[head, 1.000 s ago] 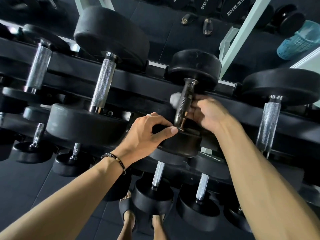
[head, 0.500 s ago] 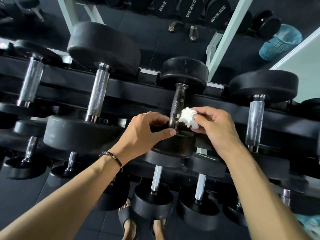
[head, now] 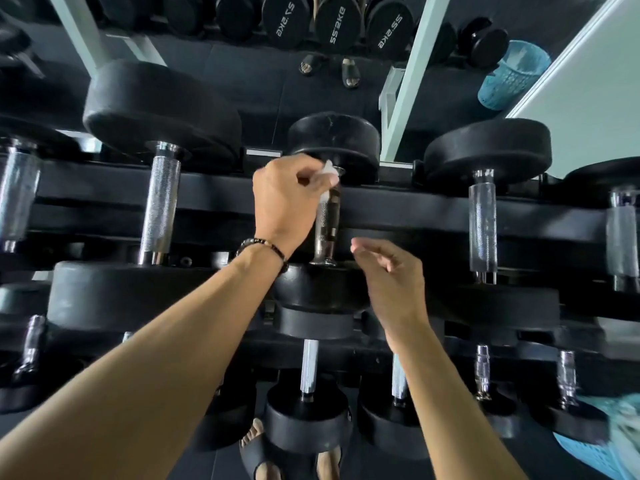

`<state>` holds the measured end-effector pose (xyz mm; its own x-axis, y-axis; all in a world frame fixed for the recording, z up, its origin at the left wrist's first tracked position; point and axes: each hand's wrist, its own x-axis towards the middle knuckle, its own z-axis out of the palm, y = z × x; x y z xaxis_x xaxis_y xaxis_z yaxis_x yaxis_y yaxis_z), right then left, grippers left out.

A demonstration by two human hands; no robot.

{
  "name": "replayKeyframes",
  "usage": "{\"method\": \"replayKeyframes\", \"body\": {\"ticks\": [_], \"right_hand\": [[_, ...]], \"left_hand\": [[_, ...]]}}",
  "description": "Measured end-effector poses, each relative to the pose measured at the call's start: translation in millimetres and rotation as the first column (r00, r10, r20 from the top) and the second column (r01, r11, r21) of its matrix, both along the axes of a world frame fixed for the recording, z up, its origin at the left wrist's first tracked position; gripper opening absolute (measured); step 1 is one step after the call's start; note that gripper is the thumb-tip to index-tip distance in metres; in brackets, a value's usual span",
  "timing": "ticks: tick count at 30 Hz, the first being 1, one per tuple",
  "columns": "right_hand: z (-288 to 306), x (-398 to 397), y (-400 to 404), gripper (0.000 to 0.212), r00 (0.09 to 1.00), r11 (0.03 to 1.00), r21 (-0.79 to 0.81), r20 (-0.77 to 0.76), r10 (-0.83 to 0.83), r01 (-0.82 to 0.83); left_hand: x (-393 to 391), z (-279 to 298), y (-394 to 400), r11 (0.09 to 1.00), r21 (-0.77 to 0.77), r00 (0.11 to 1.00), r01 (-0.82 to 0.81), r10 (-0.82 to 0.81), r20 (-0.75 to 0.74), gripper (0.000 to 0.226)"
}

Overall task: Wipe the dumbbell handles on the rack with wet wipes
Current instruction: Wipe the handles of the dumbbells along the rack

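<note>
The dumbbell rack (head: 398, 209) spans the whole frame as dark, matte horizontal rails, with tiers of dumbbells resting across them. The largest dumbbells sit on the upper tier: thick round black heads with a dull rubbery look, joined by bright metal handles whose knurled middles glitter, as on the one at left of centre (head: 160, 202) and the one at right (head: 482, 220).

The dumbbell being cleaned sits at centre frame. Its handle (head: 326, 223) is darker and slimmer than its neighbours, knurled, with flared collars at both ends.

The left hand (head: 284, 202), a beaded bracelet (head: 263, 249) at its wrist, reaches to the top end of that handle and pinches a crumpled white wet wipe (head: 329, 169) against the upper collar. The right hand (head: 391, 275) hangs just to the right of the handle's lower end, fingers loosely curled, holding nothing and touching nothing.

To do this step well, wrapping the wipe fully round the bar and drawing it down the whole length while twisting would probably work moisture into the knurl grooves; the free hand could steady the lower head so the dumbbell does not roll.

A turquoise mesh basket (head: 512, 74) shows at upper right.
</note>
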<state>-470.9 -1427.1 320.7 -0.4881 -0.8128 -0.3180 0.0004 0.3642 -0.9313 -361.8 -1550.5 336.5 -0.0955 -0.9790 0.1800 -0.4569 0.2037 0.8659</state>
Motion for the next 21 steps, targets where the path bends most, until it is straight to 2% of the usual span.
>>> {"method": "replayKeyframes", "body": {"ticks": [3,5,9,11,14,16,18,20,21], "right_hand": [[-10.9,6.1,4.3,0.014,1.000,0.999,0.034,-0.012,0.026,-0.026],[-12.6,7.6,5.8,0.015,1.000,0.999,0.026,-0.002,0.022,-0.022],[-12.8,9.5,8.4,0.018,0.999,1.000,0.015,0.028,0.023,-0.023],[-11.5,10.5,7.7,0.021,0.999,0.999,0.020,0.020,0.028,-0.028],[-13.1,10.0,6.9,0.021,0.999,0.999,0.017,0.023,0.032,-0.033],[-14.3,9.7,7.3,0.022,0.999,0.999,0.013,0.030,0.034,-0.035],[-15.4,9.5,7.4,0.023,0.999,0.999,0.016,0.026,0.032,-0.032],[-14.1,10.2,7.4,0.022,0.999,0.999,0.019,0.031,0.033,-0.033],[-13.8,10.7,7.3,0.021,0.999,0.999,0.014,0.034,0.032,-0.032]], "left_hand": [[-7.4,-12.4,-8.8,0.995,-0.097,0.986,0.015,0.001,0.165,0.012],[0.0,-17.8,-4.2,0.984,-0.118,0.953,0.135,-0.097,0.286,0.014],[27.5,-19.0,3.9,0.884,-0.128,0.800,0.450,-0.335,0.498,0.020],[29.9,-15.4,0.2,0.858,-0.131,0.783,0.496,-0.376,0.496,0.018],[13.6,-15.4,-15.1,0.915,-0.187,0.884,0.358,-0.267,0.384,0.016],[7.4,-17.5,-17.3,0.935,-0.188,0.916,0.300,-0.228,0.329,0.016],[14.9,-19.0,-8.2,0.892,-0.185,0.864,0.411,-0.317,0.392,0.016],[26.3,-15.5,-0.7,0.832,-0.131,0.771,0.539,-0.425,0.474,0.015],[28.4,-12.8,-1.4,0.824,-0.101,0.751,0.557,-0.448,0.484,0.014]]}}
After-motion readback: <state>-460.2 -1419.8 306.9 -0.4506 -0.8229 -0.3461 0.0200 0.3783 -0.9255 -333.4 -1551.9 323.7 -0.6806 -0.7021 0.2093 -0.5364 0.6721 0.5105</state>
